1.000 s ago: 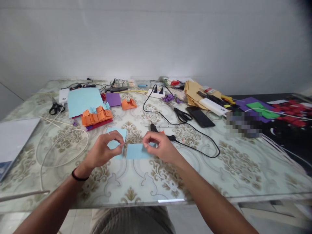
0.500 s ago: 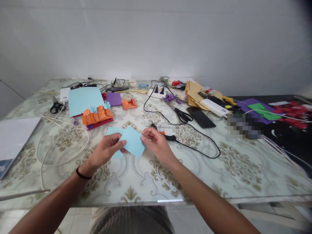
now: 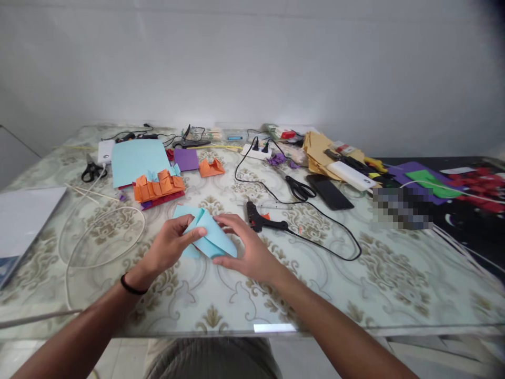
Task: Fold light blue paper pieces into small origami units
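Between two hands, one blue sheet, curled over

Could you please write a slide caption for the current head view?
Left hand holds curled blue paper, right hand cupped at its edge; a glue gun lies nearby.

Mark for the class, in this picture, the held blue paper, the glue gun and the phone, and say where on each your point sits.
Held blue paper (image 3: 215,235): head view, on its curled face.
Glue gun (image 3: 274,224): head view, on its handle.
Phone (image 3: 330,192): head view, on its dark face.
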A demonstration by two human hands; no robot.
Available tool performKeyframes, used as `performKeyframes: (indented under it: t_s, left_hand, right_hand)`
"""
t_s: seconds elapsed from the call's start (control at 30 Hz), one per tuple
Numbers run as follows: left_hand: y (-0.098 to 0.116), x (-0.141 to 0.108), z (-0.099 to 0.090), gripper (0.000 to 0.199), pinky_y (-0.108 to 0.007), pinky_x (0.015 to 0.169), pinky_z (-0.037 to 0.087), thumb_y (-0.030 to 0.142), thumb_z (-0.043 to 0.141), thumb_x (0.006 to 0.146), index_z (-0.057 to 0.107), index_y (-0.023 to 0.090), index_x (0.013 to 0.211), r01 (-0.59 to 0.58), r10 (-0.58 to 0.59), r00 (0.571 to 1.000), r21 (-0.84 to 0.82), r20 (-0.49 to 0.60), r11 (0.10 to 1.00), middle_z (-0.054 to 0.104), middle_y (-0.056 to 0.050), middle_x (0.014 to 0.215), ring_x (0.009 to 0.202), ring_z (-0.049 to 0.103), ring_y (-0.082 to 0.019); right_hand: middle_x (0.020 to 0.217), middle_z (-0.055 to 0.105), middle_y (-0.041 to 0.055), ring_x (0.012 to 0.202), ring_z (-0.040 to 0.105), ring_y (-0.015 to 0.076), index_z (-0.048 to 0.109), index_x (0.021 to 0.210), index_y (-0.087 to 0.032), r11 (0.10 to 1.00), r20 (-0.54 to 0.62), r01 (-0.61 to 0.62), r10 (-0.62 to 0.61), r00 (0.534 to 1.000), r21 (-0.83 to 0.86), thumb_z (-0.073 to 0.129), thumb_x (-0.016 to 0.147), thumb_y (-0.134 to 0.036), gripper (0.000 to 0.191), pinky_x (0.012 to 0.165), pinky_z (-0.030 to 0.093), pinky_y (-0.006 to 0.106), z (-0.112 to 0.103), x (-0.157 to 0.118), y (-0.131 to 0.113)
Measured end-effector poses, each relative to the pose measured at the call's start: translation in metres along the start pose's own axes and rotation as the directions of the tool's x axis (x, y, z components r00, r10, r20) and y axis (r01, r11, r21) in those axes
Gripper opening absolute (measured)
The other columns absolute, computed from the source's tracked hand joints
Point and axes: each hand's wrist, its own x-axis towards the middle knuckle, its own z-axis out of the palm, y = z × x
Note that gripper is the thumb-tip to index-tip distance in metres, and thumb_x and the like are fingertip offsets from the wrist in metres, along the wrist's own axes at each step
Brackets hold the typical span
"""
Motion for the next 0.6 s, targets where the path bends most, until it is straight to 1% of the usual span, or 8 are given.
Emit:
performKeyframes:
  t_s: [0.1, 0.17, 0.23, 0.3, 0.37, 0.47, 0.53, 0.6]
  left_hand:
    - [0.000, 0.001, -0.002, 0.047, -0.022, 0.053, 0.033, 0.050, 0.075, 0.084, 0.049, 0.017, 0.063, -0.027, 0.026, 0.998, 0.013, 0.049, 1.000, 0.044, 0.005, 0.059, 0.055, 0.039, -0.009]
    - [0.001, 0.001, -0.003, 0.046, -0.022, 0.053, 0.033, 0.050, 0.075, 0.083, 0.050, 0.017, 0.063, -0.008, 0.008, 0.995, -0.003, 0.100, 1.000, 0.045, 0.005, 0.060, 0.057, 0.039, -0.009]
    - [0.003, 0.000, -0.003, 0.044, -0.023, 0.056, 0.035, 0.048, 0.075, 0.083, 0.051, 0.017, 0.064, 0.006, -0.006, 0.991, -0.001, 0.133, 1.000, 0.048, 0.003, 0.064, 0.059, 0.042, -0.010]
    - [0.005, -0.001, -0.003, 0.041, -0.023, 0.059, 0.040, 0.043, 0.074, 0.086, 0.051, 0.016, 0.065, -0.001, 0.000, 0.992, 0.010, 0.127, 1.000, 0.052, 0.002, 0.069, 0.064, 0.047, -0.011]
    - [0.005, -0.002, -0.003, 0.036, -0.023, 0.062, 0.044, 0.040, 0.074, 0.088, 0.053, 0.017, 0.069, -0.001, 0.002, 0.996, -0.009, 0.092, 1.000, 0.055, 0.001, 0.074, 0.068, 0.052, -0.012]
    - [0.002, -0.002, -0.002, 0.028, -0.023, 0.059, 0.048, 0.039, 0.077, 0.086, 0.057, 0.019, 0.085, 0.055, -0.051, 0.998, -0.094, 0.049, 0.994, 0.061, 0.001, 0.081, 0.068, 0.058, -0.013]
    - [-0.002, -0.002, -0.001, 0.031, -0.024, 0.058, 0.051, 0.039, 0.078, 0.086, 0.061, 0.019, 0.102, 0.111, -0.103, 0.992, -0.110, 0.079, 0.988, 0.066, -0.001, 0.087, 0.070, 0.063, -0.015]
    - [-0.005, -0.001, -0.001, 0.036, -0.026, 0.061, 0.054, 0.040, 0.076, 0.087, 0.064, 0.018, 0.113, 0.139, -0.131, 0.983, -0.054, 0.131, 0.989, 0.071, -0.005, 0.092, 0.074, 0.066, -0.018]
  right_hand:
    - [0.141, 0.059, 0.0105, 0.120, 0.062, 0.0250, 0.050, 0.144, -0.027, 0.994, -0.001, -0.106, 0.106, 0.994, 0.031, 0.076, 0.088, -0.033, 0.062, 0.103, 0.052, 0.041, 0.002, -0.001, -0.001]
    - [0.122, 0.069, 0.0081, 0.103, 0.067, 0.0223, 0.060, 0.132, -0.023, 0.982, -0.011, -0.181, 0.182, 0.983, 0.044, 0.068, 0.094, -0.035, 0.040, 0.091, 0.054, 0.036, 0.000, -0.001, -0.002]
    - [0.094, 0.071, 0.0040, 0.081, 0.064, 0.0189, 0.067, 0.108, -0.019, 0.970, -0.027, -0.234, 0.236, 0.971, 0.058, 0.061, 0.098, -0.040, 0.024, 0.074, 0.052, 0.030, -0.003, -0.001, -0.002]
    - [0.077, 0.063, 0.0007, 0.068, 0.056, 0.0160, 0.065, 0.088, -0.018, 0.960, -0.057, -0.268, 0.273, 0.960, 0.081, 0.056, 0.100, -0.044, 0.030, 0.064, 0.046, 0.028, -0.006, 0.000, 0.000]
    - [0.071, 0.058, -0.0004, 0.065, 0.050, 0.0151, 0.060, 0.079, -0.018, 0.950, -0.112, -0.292, 0.304, 0.946, 0.112, 0.056, 0.099, -0.048, 0.036, 0.061, 0.042, 0.027, -0.009, 0.001, 0.002]
    - [0.070, 0.056, -0.0002, 0.066, 0.049, 0.0155, 0.058, 0.077, -0.018, 0.928, -0.184, -0.333, 0.361, 0.914, 0.167, 0.059, 0.095, -0.053, 0.039, 0.061, 0.042, 0.027, -0.011, 0.002, 0.004]
    - [0.071, 0.056, 0.0001, 0.067, 0.049, 0.0157, 0.059, 0.078, -0.018, 0.912, -0.208, -0.356, 0.396, 0.894, 0.205, 0.062, 0.092, -0.055, 0.040, 0.063, 0.042, 0.028, -0.012, 0.003, 0.003]
    - [0.071, 0.055, -0.0002, 0.066, 0.048, 0.0154, 0.059, 0.077, -0.018, 0.900, -0.212, -0.372, 0.419, 0.883, 0.228, 0.063, 0.091, -0.055, 0.040, 0.063, 0.041, 0.028, -0.012, 0.004, 0.002]
